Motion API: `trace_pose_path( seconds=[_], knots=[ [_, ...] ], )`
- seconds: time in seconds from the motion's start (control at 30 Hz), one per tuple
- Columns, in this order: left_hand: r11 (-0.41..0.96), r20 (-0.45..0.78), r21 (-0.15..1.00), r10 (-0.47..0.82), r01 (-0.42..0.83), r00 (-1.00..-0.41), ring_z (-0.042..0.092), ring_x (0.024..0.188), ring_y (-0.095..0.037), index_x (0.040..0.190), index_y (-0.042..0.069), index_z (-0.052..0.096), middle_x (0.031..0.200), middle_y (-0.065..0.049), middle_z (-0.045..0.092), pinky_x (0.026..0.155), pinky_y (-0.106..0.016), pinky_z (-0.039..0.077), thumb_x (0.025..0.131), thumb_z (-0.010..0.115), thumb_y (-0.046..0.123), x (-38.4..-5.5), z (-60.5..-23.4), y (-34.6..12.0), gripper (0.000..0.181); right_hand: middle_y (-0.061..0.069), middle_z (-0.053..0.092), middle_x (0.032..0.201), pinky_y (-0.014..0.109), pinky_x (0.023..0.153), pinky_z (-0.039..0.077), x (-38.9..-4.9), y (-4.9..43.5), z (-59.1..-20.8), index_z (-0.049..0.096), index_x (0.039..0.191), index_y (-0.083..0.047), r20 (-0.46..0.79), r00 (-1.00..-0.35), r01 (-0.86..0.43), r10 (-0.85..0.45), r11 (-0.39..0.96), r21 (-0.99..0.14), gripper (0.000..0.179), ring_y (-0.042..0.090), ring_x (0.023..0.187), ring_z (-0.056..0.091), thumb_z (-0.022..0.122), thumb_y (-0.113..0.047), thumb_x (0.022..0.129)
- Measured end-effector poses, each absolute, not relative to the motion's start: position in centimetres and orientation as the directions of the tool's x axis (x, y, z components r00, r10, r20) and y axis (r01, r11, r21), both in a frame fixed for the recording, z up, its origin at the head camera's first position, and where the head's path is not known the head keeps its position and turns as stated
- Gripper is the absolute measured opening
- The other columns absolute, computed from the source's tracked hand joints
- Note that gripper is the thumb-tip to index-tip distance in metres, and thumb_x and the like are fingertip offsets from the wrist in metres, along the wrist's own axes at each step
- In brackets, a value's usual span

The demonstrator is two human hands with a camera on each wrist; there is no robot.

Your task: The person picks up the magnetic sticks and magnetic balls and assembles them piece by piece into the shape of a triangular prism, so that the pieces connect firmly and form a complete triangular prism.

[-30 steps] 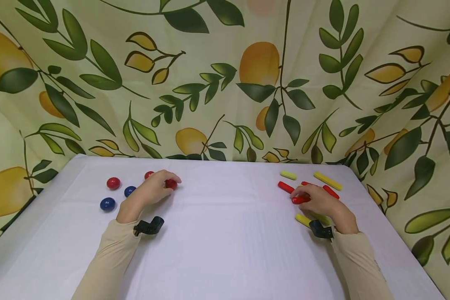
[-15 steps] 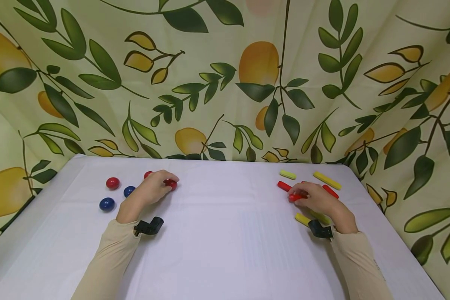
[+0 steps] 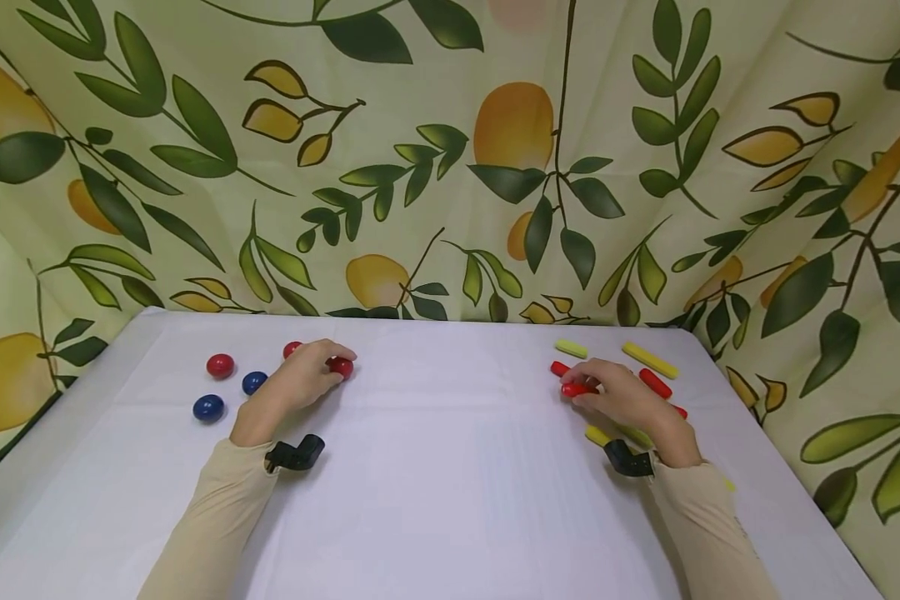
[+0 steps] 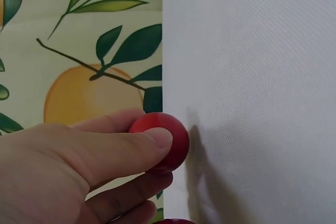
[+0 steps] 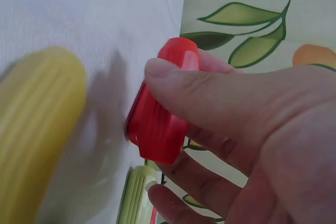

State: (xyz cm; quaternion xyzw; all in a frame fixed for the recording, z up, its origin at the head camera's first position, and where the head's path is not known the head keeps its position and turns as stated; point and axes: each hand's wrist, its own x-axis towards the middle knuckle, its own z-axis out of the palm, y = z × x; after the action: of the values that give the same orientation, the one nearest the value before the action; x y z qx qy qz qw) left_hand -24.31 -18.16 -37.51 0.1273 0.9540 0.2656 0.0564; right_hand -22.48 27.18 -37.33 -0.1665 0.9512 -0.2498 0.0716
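Observation:
On the left of the table, my left hand (image 3: 291, 385) pinches a glossy red ball (image 3: 342, 367) between thumb and fingers. The left wrist view has this ball (image 4: 179, 145) close beside its shadow; whether it touches the cloth I cannot tell. Over on the right, my right hand (image 3: 624, 395) grips a short red ribbed stick (image 3: 574, 390). In the right wrist view the thumb lies across the stick (image 5: 163, 129), which seems held just off the cloth. Another red stick (image 3: 559, 367) lies right behind that hand, and a yellow ribbed stick (image 3: 597, 435) below it.
Around my left hand lie red balls (image 3: 220, 366) and blue balls (image 3: 208, 407). More sticks, yellow (image 3: 650, 359), yellow-green (image 3: 571, 348) and red (image 3: 656, 383), are scattered near the right hand. A fruit-patterned curtain (image 3: 420, 167) hangs behind the white-covered table (image 3: 435, 483).
My right hand has shifted left and slightly away from me with the red stick, uncovering part of another red stick beside the wrist. My left hand stays on the red ball, nearly still.

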Motion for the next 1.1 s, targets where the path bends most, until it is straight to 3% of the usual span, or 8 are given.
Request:
trace_pose_path(
  seconds=[0.27,0.53,1.1],
  knots=[
    [0.798,0.011,0.543,0.303,0.26,-0.953,0.059,0.113,-0.034,0.127,0.002,0.064,0.125,-0.02,0.063,0.1,-0.052,0.049,0.092,0.066,0.001,-24.2,-37.5,-18.0,0.035,0.01,0.067,0.108,0.044,0.089,0.052,-22.6,26.1,-37.6,0.068,0.117,-0.005,-0.052,-0.938,-0.275,-0.342,0.83,-0.486,0.03,0.025,0.098,0.056,0.074,-0.009,0.088],
    [0.77,0.016,0.572,0.336,0.284,-0.942,0.059,0.112,-0.032,0.127,0.003,0.064,0.123,-0.017,0.064,0.101,-0.05,0.048,0.092,0.066,0.003,-24.0,-37.6,-17.1,0.035,0.007,0.067,0.107,0.044,0.091,0.053,-22.6,25.5,-37.8,0.068,0.117,-0.006,-0.074,-0.935,-0.267,-0.346,0.826,-0.496,0.03,0.024,0.1,0.056,0.073,-0.011,0.089],
    [0.756,-0.034,0.573,0.408,0.317,-0.912,0.057,0.101,-0.024,0.124,0.001,0.064,0.116,-0.013,0.064,0.094,-0.042,0.051,0.09,0.07,0.005,-23.5,-37.8,-14.6,0.036,0.005,0.066,0.102,0.031,0.08,0.052,-22.4,24.1,-37.5,0.067,0.117,-0.006,-0.038,-0.916,-0.332,-0.399,0.807,-0.489,0.029,0.02,0.091,0.056,0.072,-0.009,0.089]
  ],
)
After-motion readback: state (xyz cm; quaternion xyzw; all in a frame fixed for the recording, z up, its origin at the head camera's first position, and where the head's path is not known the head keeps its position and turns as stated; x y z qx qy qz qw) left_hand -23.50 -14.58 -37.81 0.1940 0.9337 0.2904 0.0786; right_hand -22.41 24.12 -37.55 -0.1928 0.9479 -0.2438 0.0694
